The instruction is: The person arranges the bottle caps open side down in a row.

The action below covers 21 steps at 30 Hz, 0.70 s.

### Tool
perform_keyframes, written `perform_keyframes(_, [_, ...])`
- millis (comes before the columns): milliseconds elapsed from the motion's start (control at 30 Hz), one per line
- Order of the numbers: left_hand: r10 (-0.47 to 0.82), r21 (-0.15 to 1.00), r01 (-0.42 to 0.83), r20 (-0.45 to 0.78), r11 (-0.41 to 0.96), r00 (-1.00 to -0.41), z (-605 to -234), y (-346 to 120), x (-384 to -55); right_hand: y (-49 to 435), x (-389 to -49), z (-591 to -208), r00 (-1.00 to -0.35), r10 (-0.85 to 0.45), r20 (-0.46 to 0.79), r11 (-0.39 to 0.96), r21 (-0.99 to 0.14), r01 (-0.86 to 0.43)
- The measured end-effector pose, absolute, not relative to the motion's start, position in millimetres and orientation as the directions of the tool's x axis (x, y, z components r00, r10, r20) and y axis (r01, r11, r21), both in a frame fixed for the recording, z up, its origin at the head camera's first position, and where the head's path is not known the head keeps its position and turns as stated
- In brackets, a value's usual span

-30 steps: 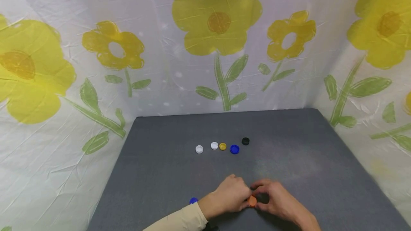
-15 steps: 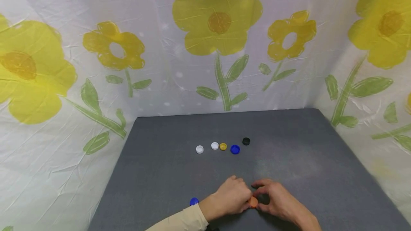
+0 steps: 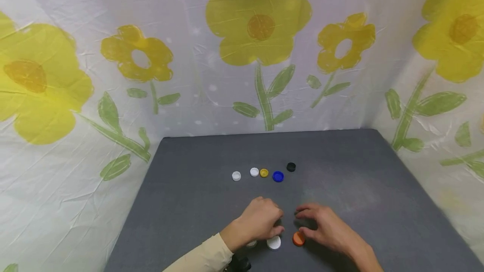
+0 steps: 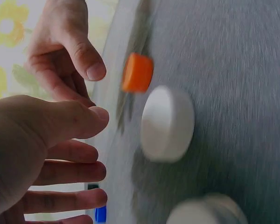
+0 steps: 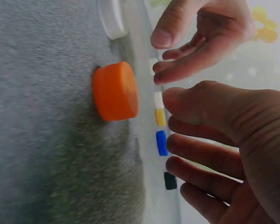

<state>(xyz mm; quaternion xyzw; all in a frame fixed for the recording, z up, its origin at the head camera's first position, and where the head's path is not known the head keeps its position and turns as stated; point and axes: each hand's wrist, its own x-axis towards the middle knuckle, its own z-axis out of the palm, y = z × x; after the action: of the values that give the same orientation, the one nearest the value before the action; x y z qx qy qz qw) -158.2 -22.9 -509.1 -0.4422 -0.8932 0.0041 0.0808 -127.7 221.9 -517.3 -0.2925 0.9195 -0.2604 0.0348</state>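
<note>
An orange bottle cap (image 3: pixel 298 238) lies on the grey table between the two hands. Nearest to it is my right hand (image 3: pixel 328 229), fingers spread in a loose curve and holding nothing; in the right wrist view a gap shows between the thumb and the orange cap (image 5: pixel 114 92). A larger white cap (image 3: pixel 274 242) rests to its left, just below my left hand (image 3: pixel 261 220). That hand is also off the caps, its fingers loosely extended in the left wrist view. Another pale cap (image 3: pixel 251 244) is partly covered by the left wrist; it is blurred in the left wrist view.
Farther back stand two white caps (image 3: pixel 236 175), a yellow cap (image 3: pixel 264 172), a blue cap (image 3: pixel 278 176) and a black cap (image 3: pixel 291 167) in a loose row. A flowered curtain (image 3: pixel 189 108) encloses the table (image 3: pixel 196 209) at the back and sides.
My left hand has moved away to the left from the orange cap, uncovering the white cap. My right thumb and fingers have parted from the orange cap. The near blue cap is now hidden.
</note>
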Motion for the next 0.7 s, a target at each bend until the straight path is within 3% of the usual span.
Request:
perform_keyframes(433, [0.692, -0.079, 0.693, 0.208, 0.716, -0.691, -493, -74, -176, 191, -156, -506, -0.778, -0.573, 0.259, 0.691, -0.357, -0.628])
perform_keyframes(700, [0.652, -0.070, 0.658, 0.245, 0.750, -0.717, -489, -100, -182, 172, -172, -499, -0.740, -0.596, 0.313, 0.674, -0.307, -0.673])
